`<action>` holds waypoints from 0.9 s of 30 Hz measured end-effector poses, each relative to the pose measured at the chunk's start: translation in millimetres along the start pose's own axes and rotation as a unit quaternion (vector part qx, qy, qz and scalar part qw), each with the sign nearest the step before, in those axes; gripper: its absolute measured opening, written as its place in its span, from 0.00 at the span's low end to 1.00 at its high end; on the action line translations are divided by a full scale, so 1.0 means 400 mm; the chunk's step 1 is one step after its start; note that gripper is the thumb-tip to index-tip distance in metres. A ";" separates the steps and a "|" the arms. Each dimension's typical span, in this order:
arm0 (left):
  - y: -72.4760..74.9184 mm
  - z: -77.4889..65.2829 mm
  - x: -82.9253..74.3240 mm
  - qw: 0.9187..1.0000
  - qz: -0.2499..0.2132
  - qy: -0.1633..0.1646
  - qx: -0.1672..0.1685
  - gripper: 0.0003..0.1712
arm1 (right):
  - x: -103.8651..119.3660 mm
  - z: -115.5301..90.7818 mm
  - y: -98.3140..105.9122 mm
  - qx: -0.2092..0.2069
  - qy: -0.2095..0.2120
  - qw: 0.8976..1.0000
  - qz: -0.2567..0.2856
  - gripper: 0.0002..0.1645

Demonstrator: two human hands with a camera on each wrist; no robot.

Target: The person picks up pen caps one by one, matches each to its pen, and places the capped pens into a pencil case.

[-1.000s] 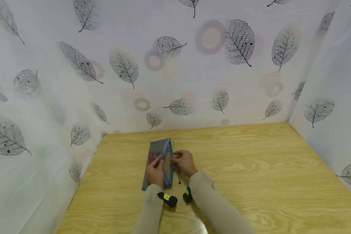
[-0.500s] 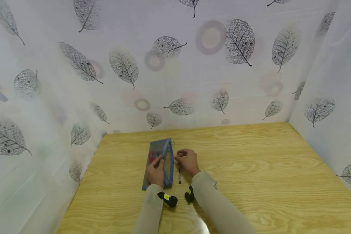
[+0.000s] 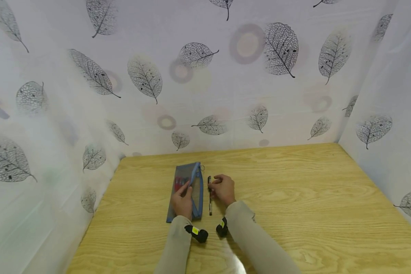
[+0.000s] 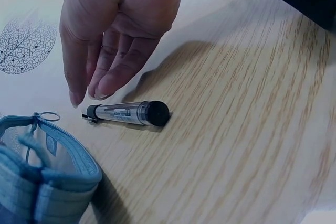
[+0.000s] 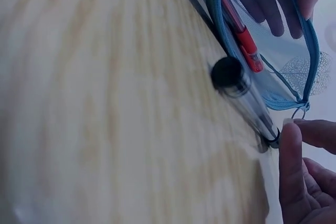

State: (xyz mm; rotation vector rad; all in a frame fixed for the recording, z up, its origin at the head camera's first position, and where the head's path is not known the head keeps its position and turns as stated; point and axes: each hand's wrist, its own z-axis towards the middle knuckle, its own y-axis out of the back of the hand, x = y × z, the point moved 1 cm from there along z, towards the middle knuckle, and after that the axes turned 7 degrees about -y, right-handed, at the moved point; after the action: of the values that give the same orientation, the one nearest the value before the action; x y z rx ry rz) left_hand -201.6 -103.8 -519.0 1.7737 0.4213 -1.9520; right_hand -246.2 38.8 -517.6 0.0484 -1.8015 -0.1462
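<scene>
A blue-edged mesh pencil pouch (image 3: 186, 170) lies on the table, its zipped mouth parted toward the right. My left hand (image 3: 182, 204) pinches the pouch's upper edge, thumb on one side and fingers behind the mesh, as the right wrist view shows. Inside, red pens (image 5: 247, 43) show through. A clear-barrelled pen with black ends (image 4: 121, 113) lies on the table just right of the pouch, parallel to it. Over its far end hovers my right hand (image 3: 224, 189), fingers loosely bent, with thumb and index fingertips close to the pen.
The wood-grain table (image 3: 294, 190) extends widely to the right. A leaf-patterned sheet (image 3: 226, 83) surrounds it at the back and sides. Black wrist cameras (image 3: 200, 235) sit on both sleeves, near the pouch's front end. A metal ring (image 4: 50, 116) hangs from the zipper's far end.
My right hand has moved right, from the pouch's edge to beside the pen, uncovering the pen's far end. The left hand, pouch and pen have stayed in place.
</scene>
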 end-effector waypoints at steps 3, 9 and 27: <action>0.001 -0.001 -0.001 1.000 -0.001 0.003 0.002 0.13 | -0.002 0.000 0.000 -0.002 -0.006 1.000 0.004 0.23; 0.002 -0.004 -0.003 1.000 -0.007 0.003 0.004 0.13 | -0.003 -0.003 0.001 -0.005 -0.020 1.000 0.008 0.24; 0.000 -0.001 0.004 1.000 0.002 0.008 0.002 0.13 | -0.003 -0.003 -0.009 -0.025 -0.034 0.999 -0.034 0.28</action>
State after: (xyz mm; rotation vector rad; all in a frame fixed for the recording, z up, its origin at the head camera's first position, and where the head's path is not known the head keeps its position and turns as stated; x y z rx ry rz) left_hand -201.2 -103.5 -520.6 1.7920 0.4184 -1.9384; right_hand -245.1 35.4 -518.9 0.0702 -1.8632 -0.2435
